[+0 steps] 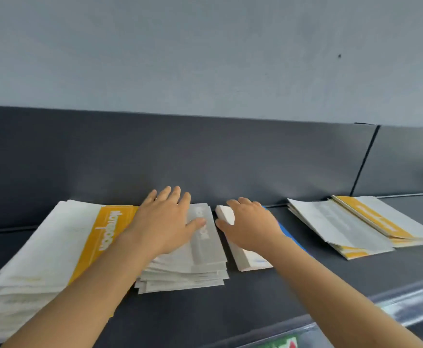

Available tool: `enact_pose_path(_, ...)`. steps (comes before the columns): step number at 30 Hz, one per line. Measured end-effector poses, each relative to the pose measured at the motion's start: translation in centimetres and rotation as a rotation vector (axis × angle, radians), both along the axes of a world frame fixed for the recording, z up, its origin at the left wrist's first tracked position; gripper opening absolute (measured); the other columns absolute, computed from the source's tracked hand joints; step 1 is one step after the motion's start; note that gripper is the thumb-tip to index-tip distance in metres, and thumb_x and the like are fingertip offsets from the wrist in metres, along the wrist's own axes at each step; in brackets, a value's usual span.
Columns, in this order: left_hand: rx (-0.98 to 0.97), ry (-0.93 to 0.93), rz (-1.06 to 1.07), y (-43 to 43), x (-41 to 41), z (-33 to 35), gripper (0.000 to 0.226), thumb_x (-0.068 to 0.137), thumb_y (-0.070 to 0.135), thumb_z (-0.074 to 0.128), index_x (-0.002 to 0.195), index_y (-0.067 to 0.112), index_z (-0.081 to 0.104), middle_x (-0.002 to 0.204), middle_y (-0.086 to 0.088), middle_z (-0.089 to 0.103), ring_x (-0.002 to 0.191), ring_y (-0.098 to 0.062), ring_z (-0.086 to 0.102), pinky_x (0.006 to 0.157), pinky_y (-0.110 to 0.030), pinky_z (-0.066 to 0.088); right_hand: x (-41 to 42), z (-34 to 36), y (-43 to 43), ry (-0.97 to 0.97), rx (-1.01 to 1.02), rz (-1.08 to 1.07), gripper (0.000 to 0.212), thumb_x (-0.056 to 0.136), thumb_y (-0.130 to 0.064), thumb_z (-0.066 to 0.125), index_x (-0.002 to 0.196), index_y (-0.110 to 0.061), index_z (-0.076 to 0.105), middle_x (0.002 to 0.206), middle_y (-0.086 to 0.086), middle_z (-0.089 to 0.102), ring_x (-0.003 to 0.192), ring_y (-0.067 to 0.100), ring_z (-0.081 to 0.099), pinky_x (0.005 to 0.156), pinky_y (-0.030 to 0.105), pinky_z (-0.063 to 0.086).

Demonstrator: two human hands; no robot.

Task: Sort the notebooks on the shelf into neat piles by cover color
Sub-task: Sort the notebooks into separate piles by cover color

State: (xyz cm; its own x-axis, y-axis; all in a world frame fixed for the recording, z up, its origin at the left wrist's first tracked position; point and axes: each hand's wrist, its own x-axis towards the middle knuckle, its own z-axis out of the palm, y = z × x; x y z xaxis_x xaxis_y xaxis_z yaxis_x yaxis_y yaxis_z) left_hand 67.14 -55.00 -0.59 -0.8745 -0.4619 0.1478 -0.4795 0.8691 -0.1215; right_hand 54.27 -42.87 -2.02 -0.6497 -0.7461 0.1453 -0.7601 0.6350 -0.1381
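Fingers (172, 197) of my left hand (165, 222) lie straight and spread, pressing flat on the grey-banded notebook pile (200, 262). My right hand (251, 227) drapes over the blue-banded pile (253, 262) just beside it, fingers bent over the far end and thumb at its left edge; whether it truly grips I cannot tell. I judge I am squaring these two. I should hold the fanned grey pile down while tapping its edges flush, and keep a gap so the colours do not mingle. On the dark shelf (268, 305) I count four heaps: a yellow-banded pile (54, 247) at left, the grey, the blue, and a mixed heap (343, 229) well apart at right, grey over yellow, still to sort. Single notebooks are too many to count.
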Motion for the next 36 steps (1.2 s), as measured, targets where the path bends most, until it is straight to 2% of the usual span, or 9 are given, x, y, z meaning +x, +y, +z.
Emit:
enact_pose_path(5,0.106,0.054,-0.129,9.0,-11.7,-1.3,0.076,0.094,0.064,0.032,0.152,0.017,0.019,0.159,-0.003,0.024,0.146,-0.021,0.02,0.117,-0.039,0.021,-11.4,-0.8,8.4,0.017,-0.018,-0.115,0.053,0.093,-0.052,0.042,0.131,-0.014,0.048,0.133,0.006,0.049,0.125,0.027,0.043,0.099,0.037,0.039)
enact_pose_path(11,0.682,0.148,0.014,17.0,-23.6,-3.6,0.055,0.09,0.048,0.058,0.134,0.018,0.042,0.131,-0.002,0.055,0.119,-0.022,0.052,0.089,-0.032,0.044,-22.8,-3.2,15.8,-0.056,0.096,-0.087,0.041,0.1,-0.036,0.025,0.119,-0.014,0.055,0.122,0.006,0.057,0.117,0.029,0.05,0.096,0.038,0.041)
enact_pose_path(14,0.86,0.308,0.107,18.1,-26.8,-4.1,0.03,0.087,0.037,0.065,0.11,0.023,0.051,0.114,-0.001,0.063,0.105,-0.022,0.06,0.071,-0.028,0.043,-25.1,-4.7,17.1,-0.118,0.147,0.03,0.035,0.099,-0.03,0.023,0.106,-0.017,0.055,0.114,0.003,0.059,0.11,0.027,0.055,0.092,0.039,0.045)
enact_pose_path(17,1.02,0.463,0.176,18.0,-28.2,-4.7,0.029,0.086,0.018,0.068,0.087,0.03,0.041,0.095,0.005,0.058,0.087,-0.014,0.057,0.072,-0.029,0.045,-25.8,-5.0,17.5,-0.165,0.097,0.089,0.038,0.101,-0.03,0.025,0.123,-0.018,0.054,0.127,0.003,0.055,0.118,0.026,0.05,0.098,0.038,0.043)
enact_pose_path(21,1.165,0.61,0.176,17.5,-27.9,-3.7,0.028,0.089,0.004,0.061,0.11,0.021,0.054,0.099,0.004,0.064,0.093,-0.016,0.062,0.075,-0.031,0.05,-25.6,-3.9,17.4,-0.251,-0.09,0.122,0.044,0.099,-0.039,0.036,0.14,-0.023,0.042,0.15,0.008,0.031,0.133,0.03,0.036,0.107,0.041,0.034)
enact_pose_path(25,1.091,0.616,0.131,16.1,-25.4,-2.2,0.033,0.087,0.003,0.053,0.117,0.016,0.055,0.104,0.002,0.064,0.091,-0.016,0.059,0.063,-0.024,0.044,-24.1,-2.3,16.2,-0.258,-0.285,0.122,0.048,0.098,-0.049,0.033,0.139,-0.027,0.046,0.16,-0.002,0.004,0.128,0.024,0.046,0.094,0.03,0.039)
enact_pose_path(29,0.881,0.653,0.191,13.0,-20.7,-0.9,0.014,0.084,0.009,0.052,0.097,0.013,0.053,0.087,0.001,0.056,0.074,-0.014,0.049,0.06,-0.025,0.036,-20.8,-1.3,12.6,-0.263,-0.365,0.216,0.039,0.097,-0.039,0.046,0.129,-0.021,0.057,0.152,-0.001,0.029,0.125,0.02,0.045,0.085,0.022,0.035)
enact_pose_path(31,0.729,0.601,0.223,11.3,-17.6,-0.1,0.016,0.085,0.013,0.057,0.097,0.015,0.047,0.096,0.001,0.054,0.085,-0.017,0.049,0.069,-0.028,0.036,-18.1,-0.9,10.3,-0.255,-0.367,0.295,0.037,0.095,-0.036,0.05,0.126,-0.017,0.059,0.142,0.0,0.04,0.124,0.018,0.044,0.08,0.017,0.031)
enact_pose_path(36,0.504,0.434,0.321,6.1,-9.1,0.0,0.075,0.084,0.038,0.068,0.149,0.028,0.032,0.147,0.003,0.034,0.134,-0.016,0.037,0.096,-0.024,0.034,-10.0,-1.4,3.1,-0.252,-0.315,0.431,0.042,0.088,-0.038,0.059,0.12,-0.011,0.06,0.122,0.0,0.051,0.11,0.021,0.052,0.079,0.021,0.035)
